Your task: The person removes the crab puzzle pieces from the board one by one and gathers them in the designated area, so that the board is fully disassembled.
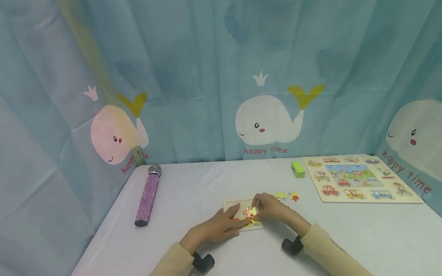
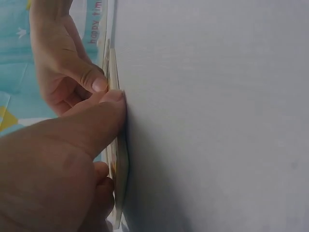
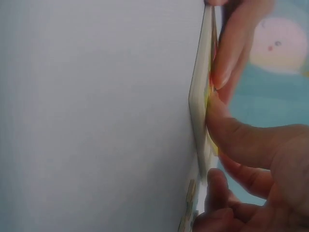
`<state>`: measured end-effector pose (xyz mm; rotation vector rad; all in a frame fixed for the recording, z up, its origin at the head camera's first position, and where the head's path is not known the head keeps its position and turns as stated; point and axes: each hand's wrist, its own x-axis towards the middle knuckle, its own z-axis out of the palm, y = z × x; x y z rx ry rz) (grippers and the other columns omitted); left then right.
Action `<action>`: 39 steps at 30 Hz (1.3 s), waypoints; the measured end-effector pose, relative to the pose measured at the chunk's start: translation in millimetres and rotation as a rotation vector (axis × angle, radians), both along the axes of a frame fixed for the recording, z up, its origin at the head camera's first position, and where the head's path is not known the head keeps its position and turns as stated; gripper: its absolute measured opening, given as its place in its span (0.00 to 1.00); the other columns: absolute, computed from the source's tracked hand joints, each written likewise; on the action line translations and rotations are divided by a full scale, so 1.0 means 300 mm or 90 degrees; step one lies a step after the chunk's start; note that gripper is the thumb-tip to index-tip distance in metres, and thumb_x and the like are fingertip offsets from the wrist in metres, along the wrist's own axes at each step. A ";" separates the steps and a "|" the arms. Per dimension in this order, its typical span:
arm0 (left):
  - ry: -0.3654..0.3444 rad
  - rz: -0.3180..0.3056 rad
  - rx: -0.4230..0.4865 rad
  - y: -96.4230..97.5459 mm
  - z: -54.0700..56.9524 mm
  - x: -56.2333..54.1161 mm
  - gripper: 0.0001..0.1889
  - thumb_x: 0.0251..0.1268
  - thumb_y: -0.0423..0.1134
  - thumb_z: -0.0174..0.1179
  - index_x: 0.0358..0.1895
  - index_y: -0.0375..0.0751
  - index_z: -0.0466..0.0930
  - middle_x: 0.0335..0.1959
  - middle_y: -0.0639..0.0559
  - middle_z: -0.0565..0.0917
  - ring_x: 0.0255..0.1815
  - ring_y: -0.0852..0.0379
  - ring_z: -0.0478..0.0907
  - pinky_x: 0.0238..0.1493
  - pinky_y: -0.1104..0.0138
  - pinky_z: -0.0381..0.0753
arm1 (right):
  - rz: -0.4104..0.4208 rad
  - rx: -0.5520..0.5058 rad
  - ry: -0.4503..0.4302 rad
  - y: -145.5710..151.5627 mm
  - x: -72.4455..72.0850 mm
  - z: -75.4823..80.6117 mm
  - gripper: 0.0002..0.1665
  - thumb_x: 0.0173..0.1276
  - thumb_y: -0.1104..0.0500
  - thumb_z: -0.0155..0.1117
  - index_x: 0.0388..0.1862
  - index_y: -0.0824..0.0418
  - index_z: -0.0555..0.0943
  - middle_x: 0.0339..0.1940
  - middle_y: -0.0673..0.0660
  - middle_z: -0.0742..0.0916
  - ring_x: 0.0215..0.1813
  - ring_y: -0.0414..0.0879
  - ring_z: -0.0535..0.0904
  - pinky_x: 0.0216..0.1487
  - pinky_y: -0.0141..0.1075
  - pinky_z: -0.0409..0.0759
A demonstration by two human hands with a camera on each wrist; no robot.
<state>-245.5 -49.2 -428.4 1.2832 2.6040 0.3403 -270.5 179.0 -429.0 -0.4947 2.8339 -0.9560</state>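
A small wooden jigsaw board (image 1: 232, 203) lies on the white table, with red and yellow pieces in its lower part. My left hand (image 1: 219, 227) rests on its left and lower side, fingers stretched across the pieces. At the board's right side, my right hand (image 1: 272, 209) pinches a yellow puzzle piece (image 1: 253, 211) between thumb and fingers, low against the board. The right wrist view shows the right thumb (image 3: 246, 140) at the board's edge, a bit of yellow beside it. The fingers hide part of the piece. Loose puzzle pieces (image 1: 281, 196) lie just beyond the right hand.
A sparkly purple microphone (image 1: 148, 198) lies at the left. To the back right are a green block (image 1: 298, 170) and a large wooden vehicle puzzle (image 1: 318, 196). A blue whale-print curtain (image 1: 202, 72) hangs behind the table (image 1: 193, 185).
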 end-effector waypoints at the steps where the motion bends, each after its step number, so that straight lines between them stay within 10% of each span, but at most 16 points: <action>1: 0.004 -0.002 0.000 0.001 -0.002 0.000 0.25 0.70 0.46 0.46 0.69 0.65 0.57 0.74 0.40 0.48 0.74 0.47 0.47 0.68 0.42 0.51 | -0.001 0.001 0.002 0.000 0.001 -0.002 0.17 0.45 0.62 0.74 0.33 0.57 0.76 0.28 0.52 0.77 0.30 0.44 0.69 0.30 0.33 0.68; 20: 0.035 0.025 -0.044 0.028 -0.006 0.011 0.24 0.71 0.46 0.45 0.68 0.71 0.56 0.74 0.45 0.49 0.75 0.50 0.47 0.69 0.45 0.52 | 0.034 -0.058 0.049 0.022 0.003 -0.004 0.05 0.58 0.64 0.63 0.30 0.58 0.76 0.24 0.48 0.79 0.28 0.40 0.70 0.29 0.29 0.69; 39: 0.026 0.036 -0.048 0.026 -0.005 0.015 0.25 0.71 0.46 0.44 0.68 0.72 0.54 0.74 0.44 0.48 0.75 0.47 0.46 0.71 0.47 0.51 | -0.062 -0.173 -0.008 0.123 -0.013 0.003 0.06 0.62 0.58 0.63 0.33 0.61 0.82 0.29 0.52 0.85 0.28 0.41 0.76 0.26 0.31 0.75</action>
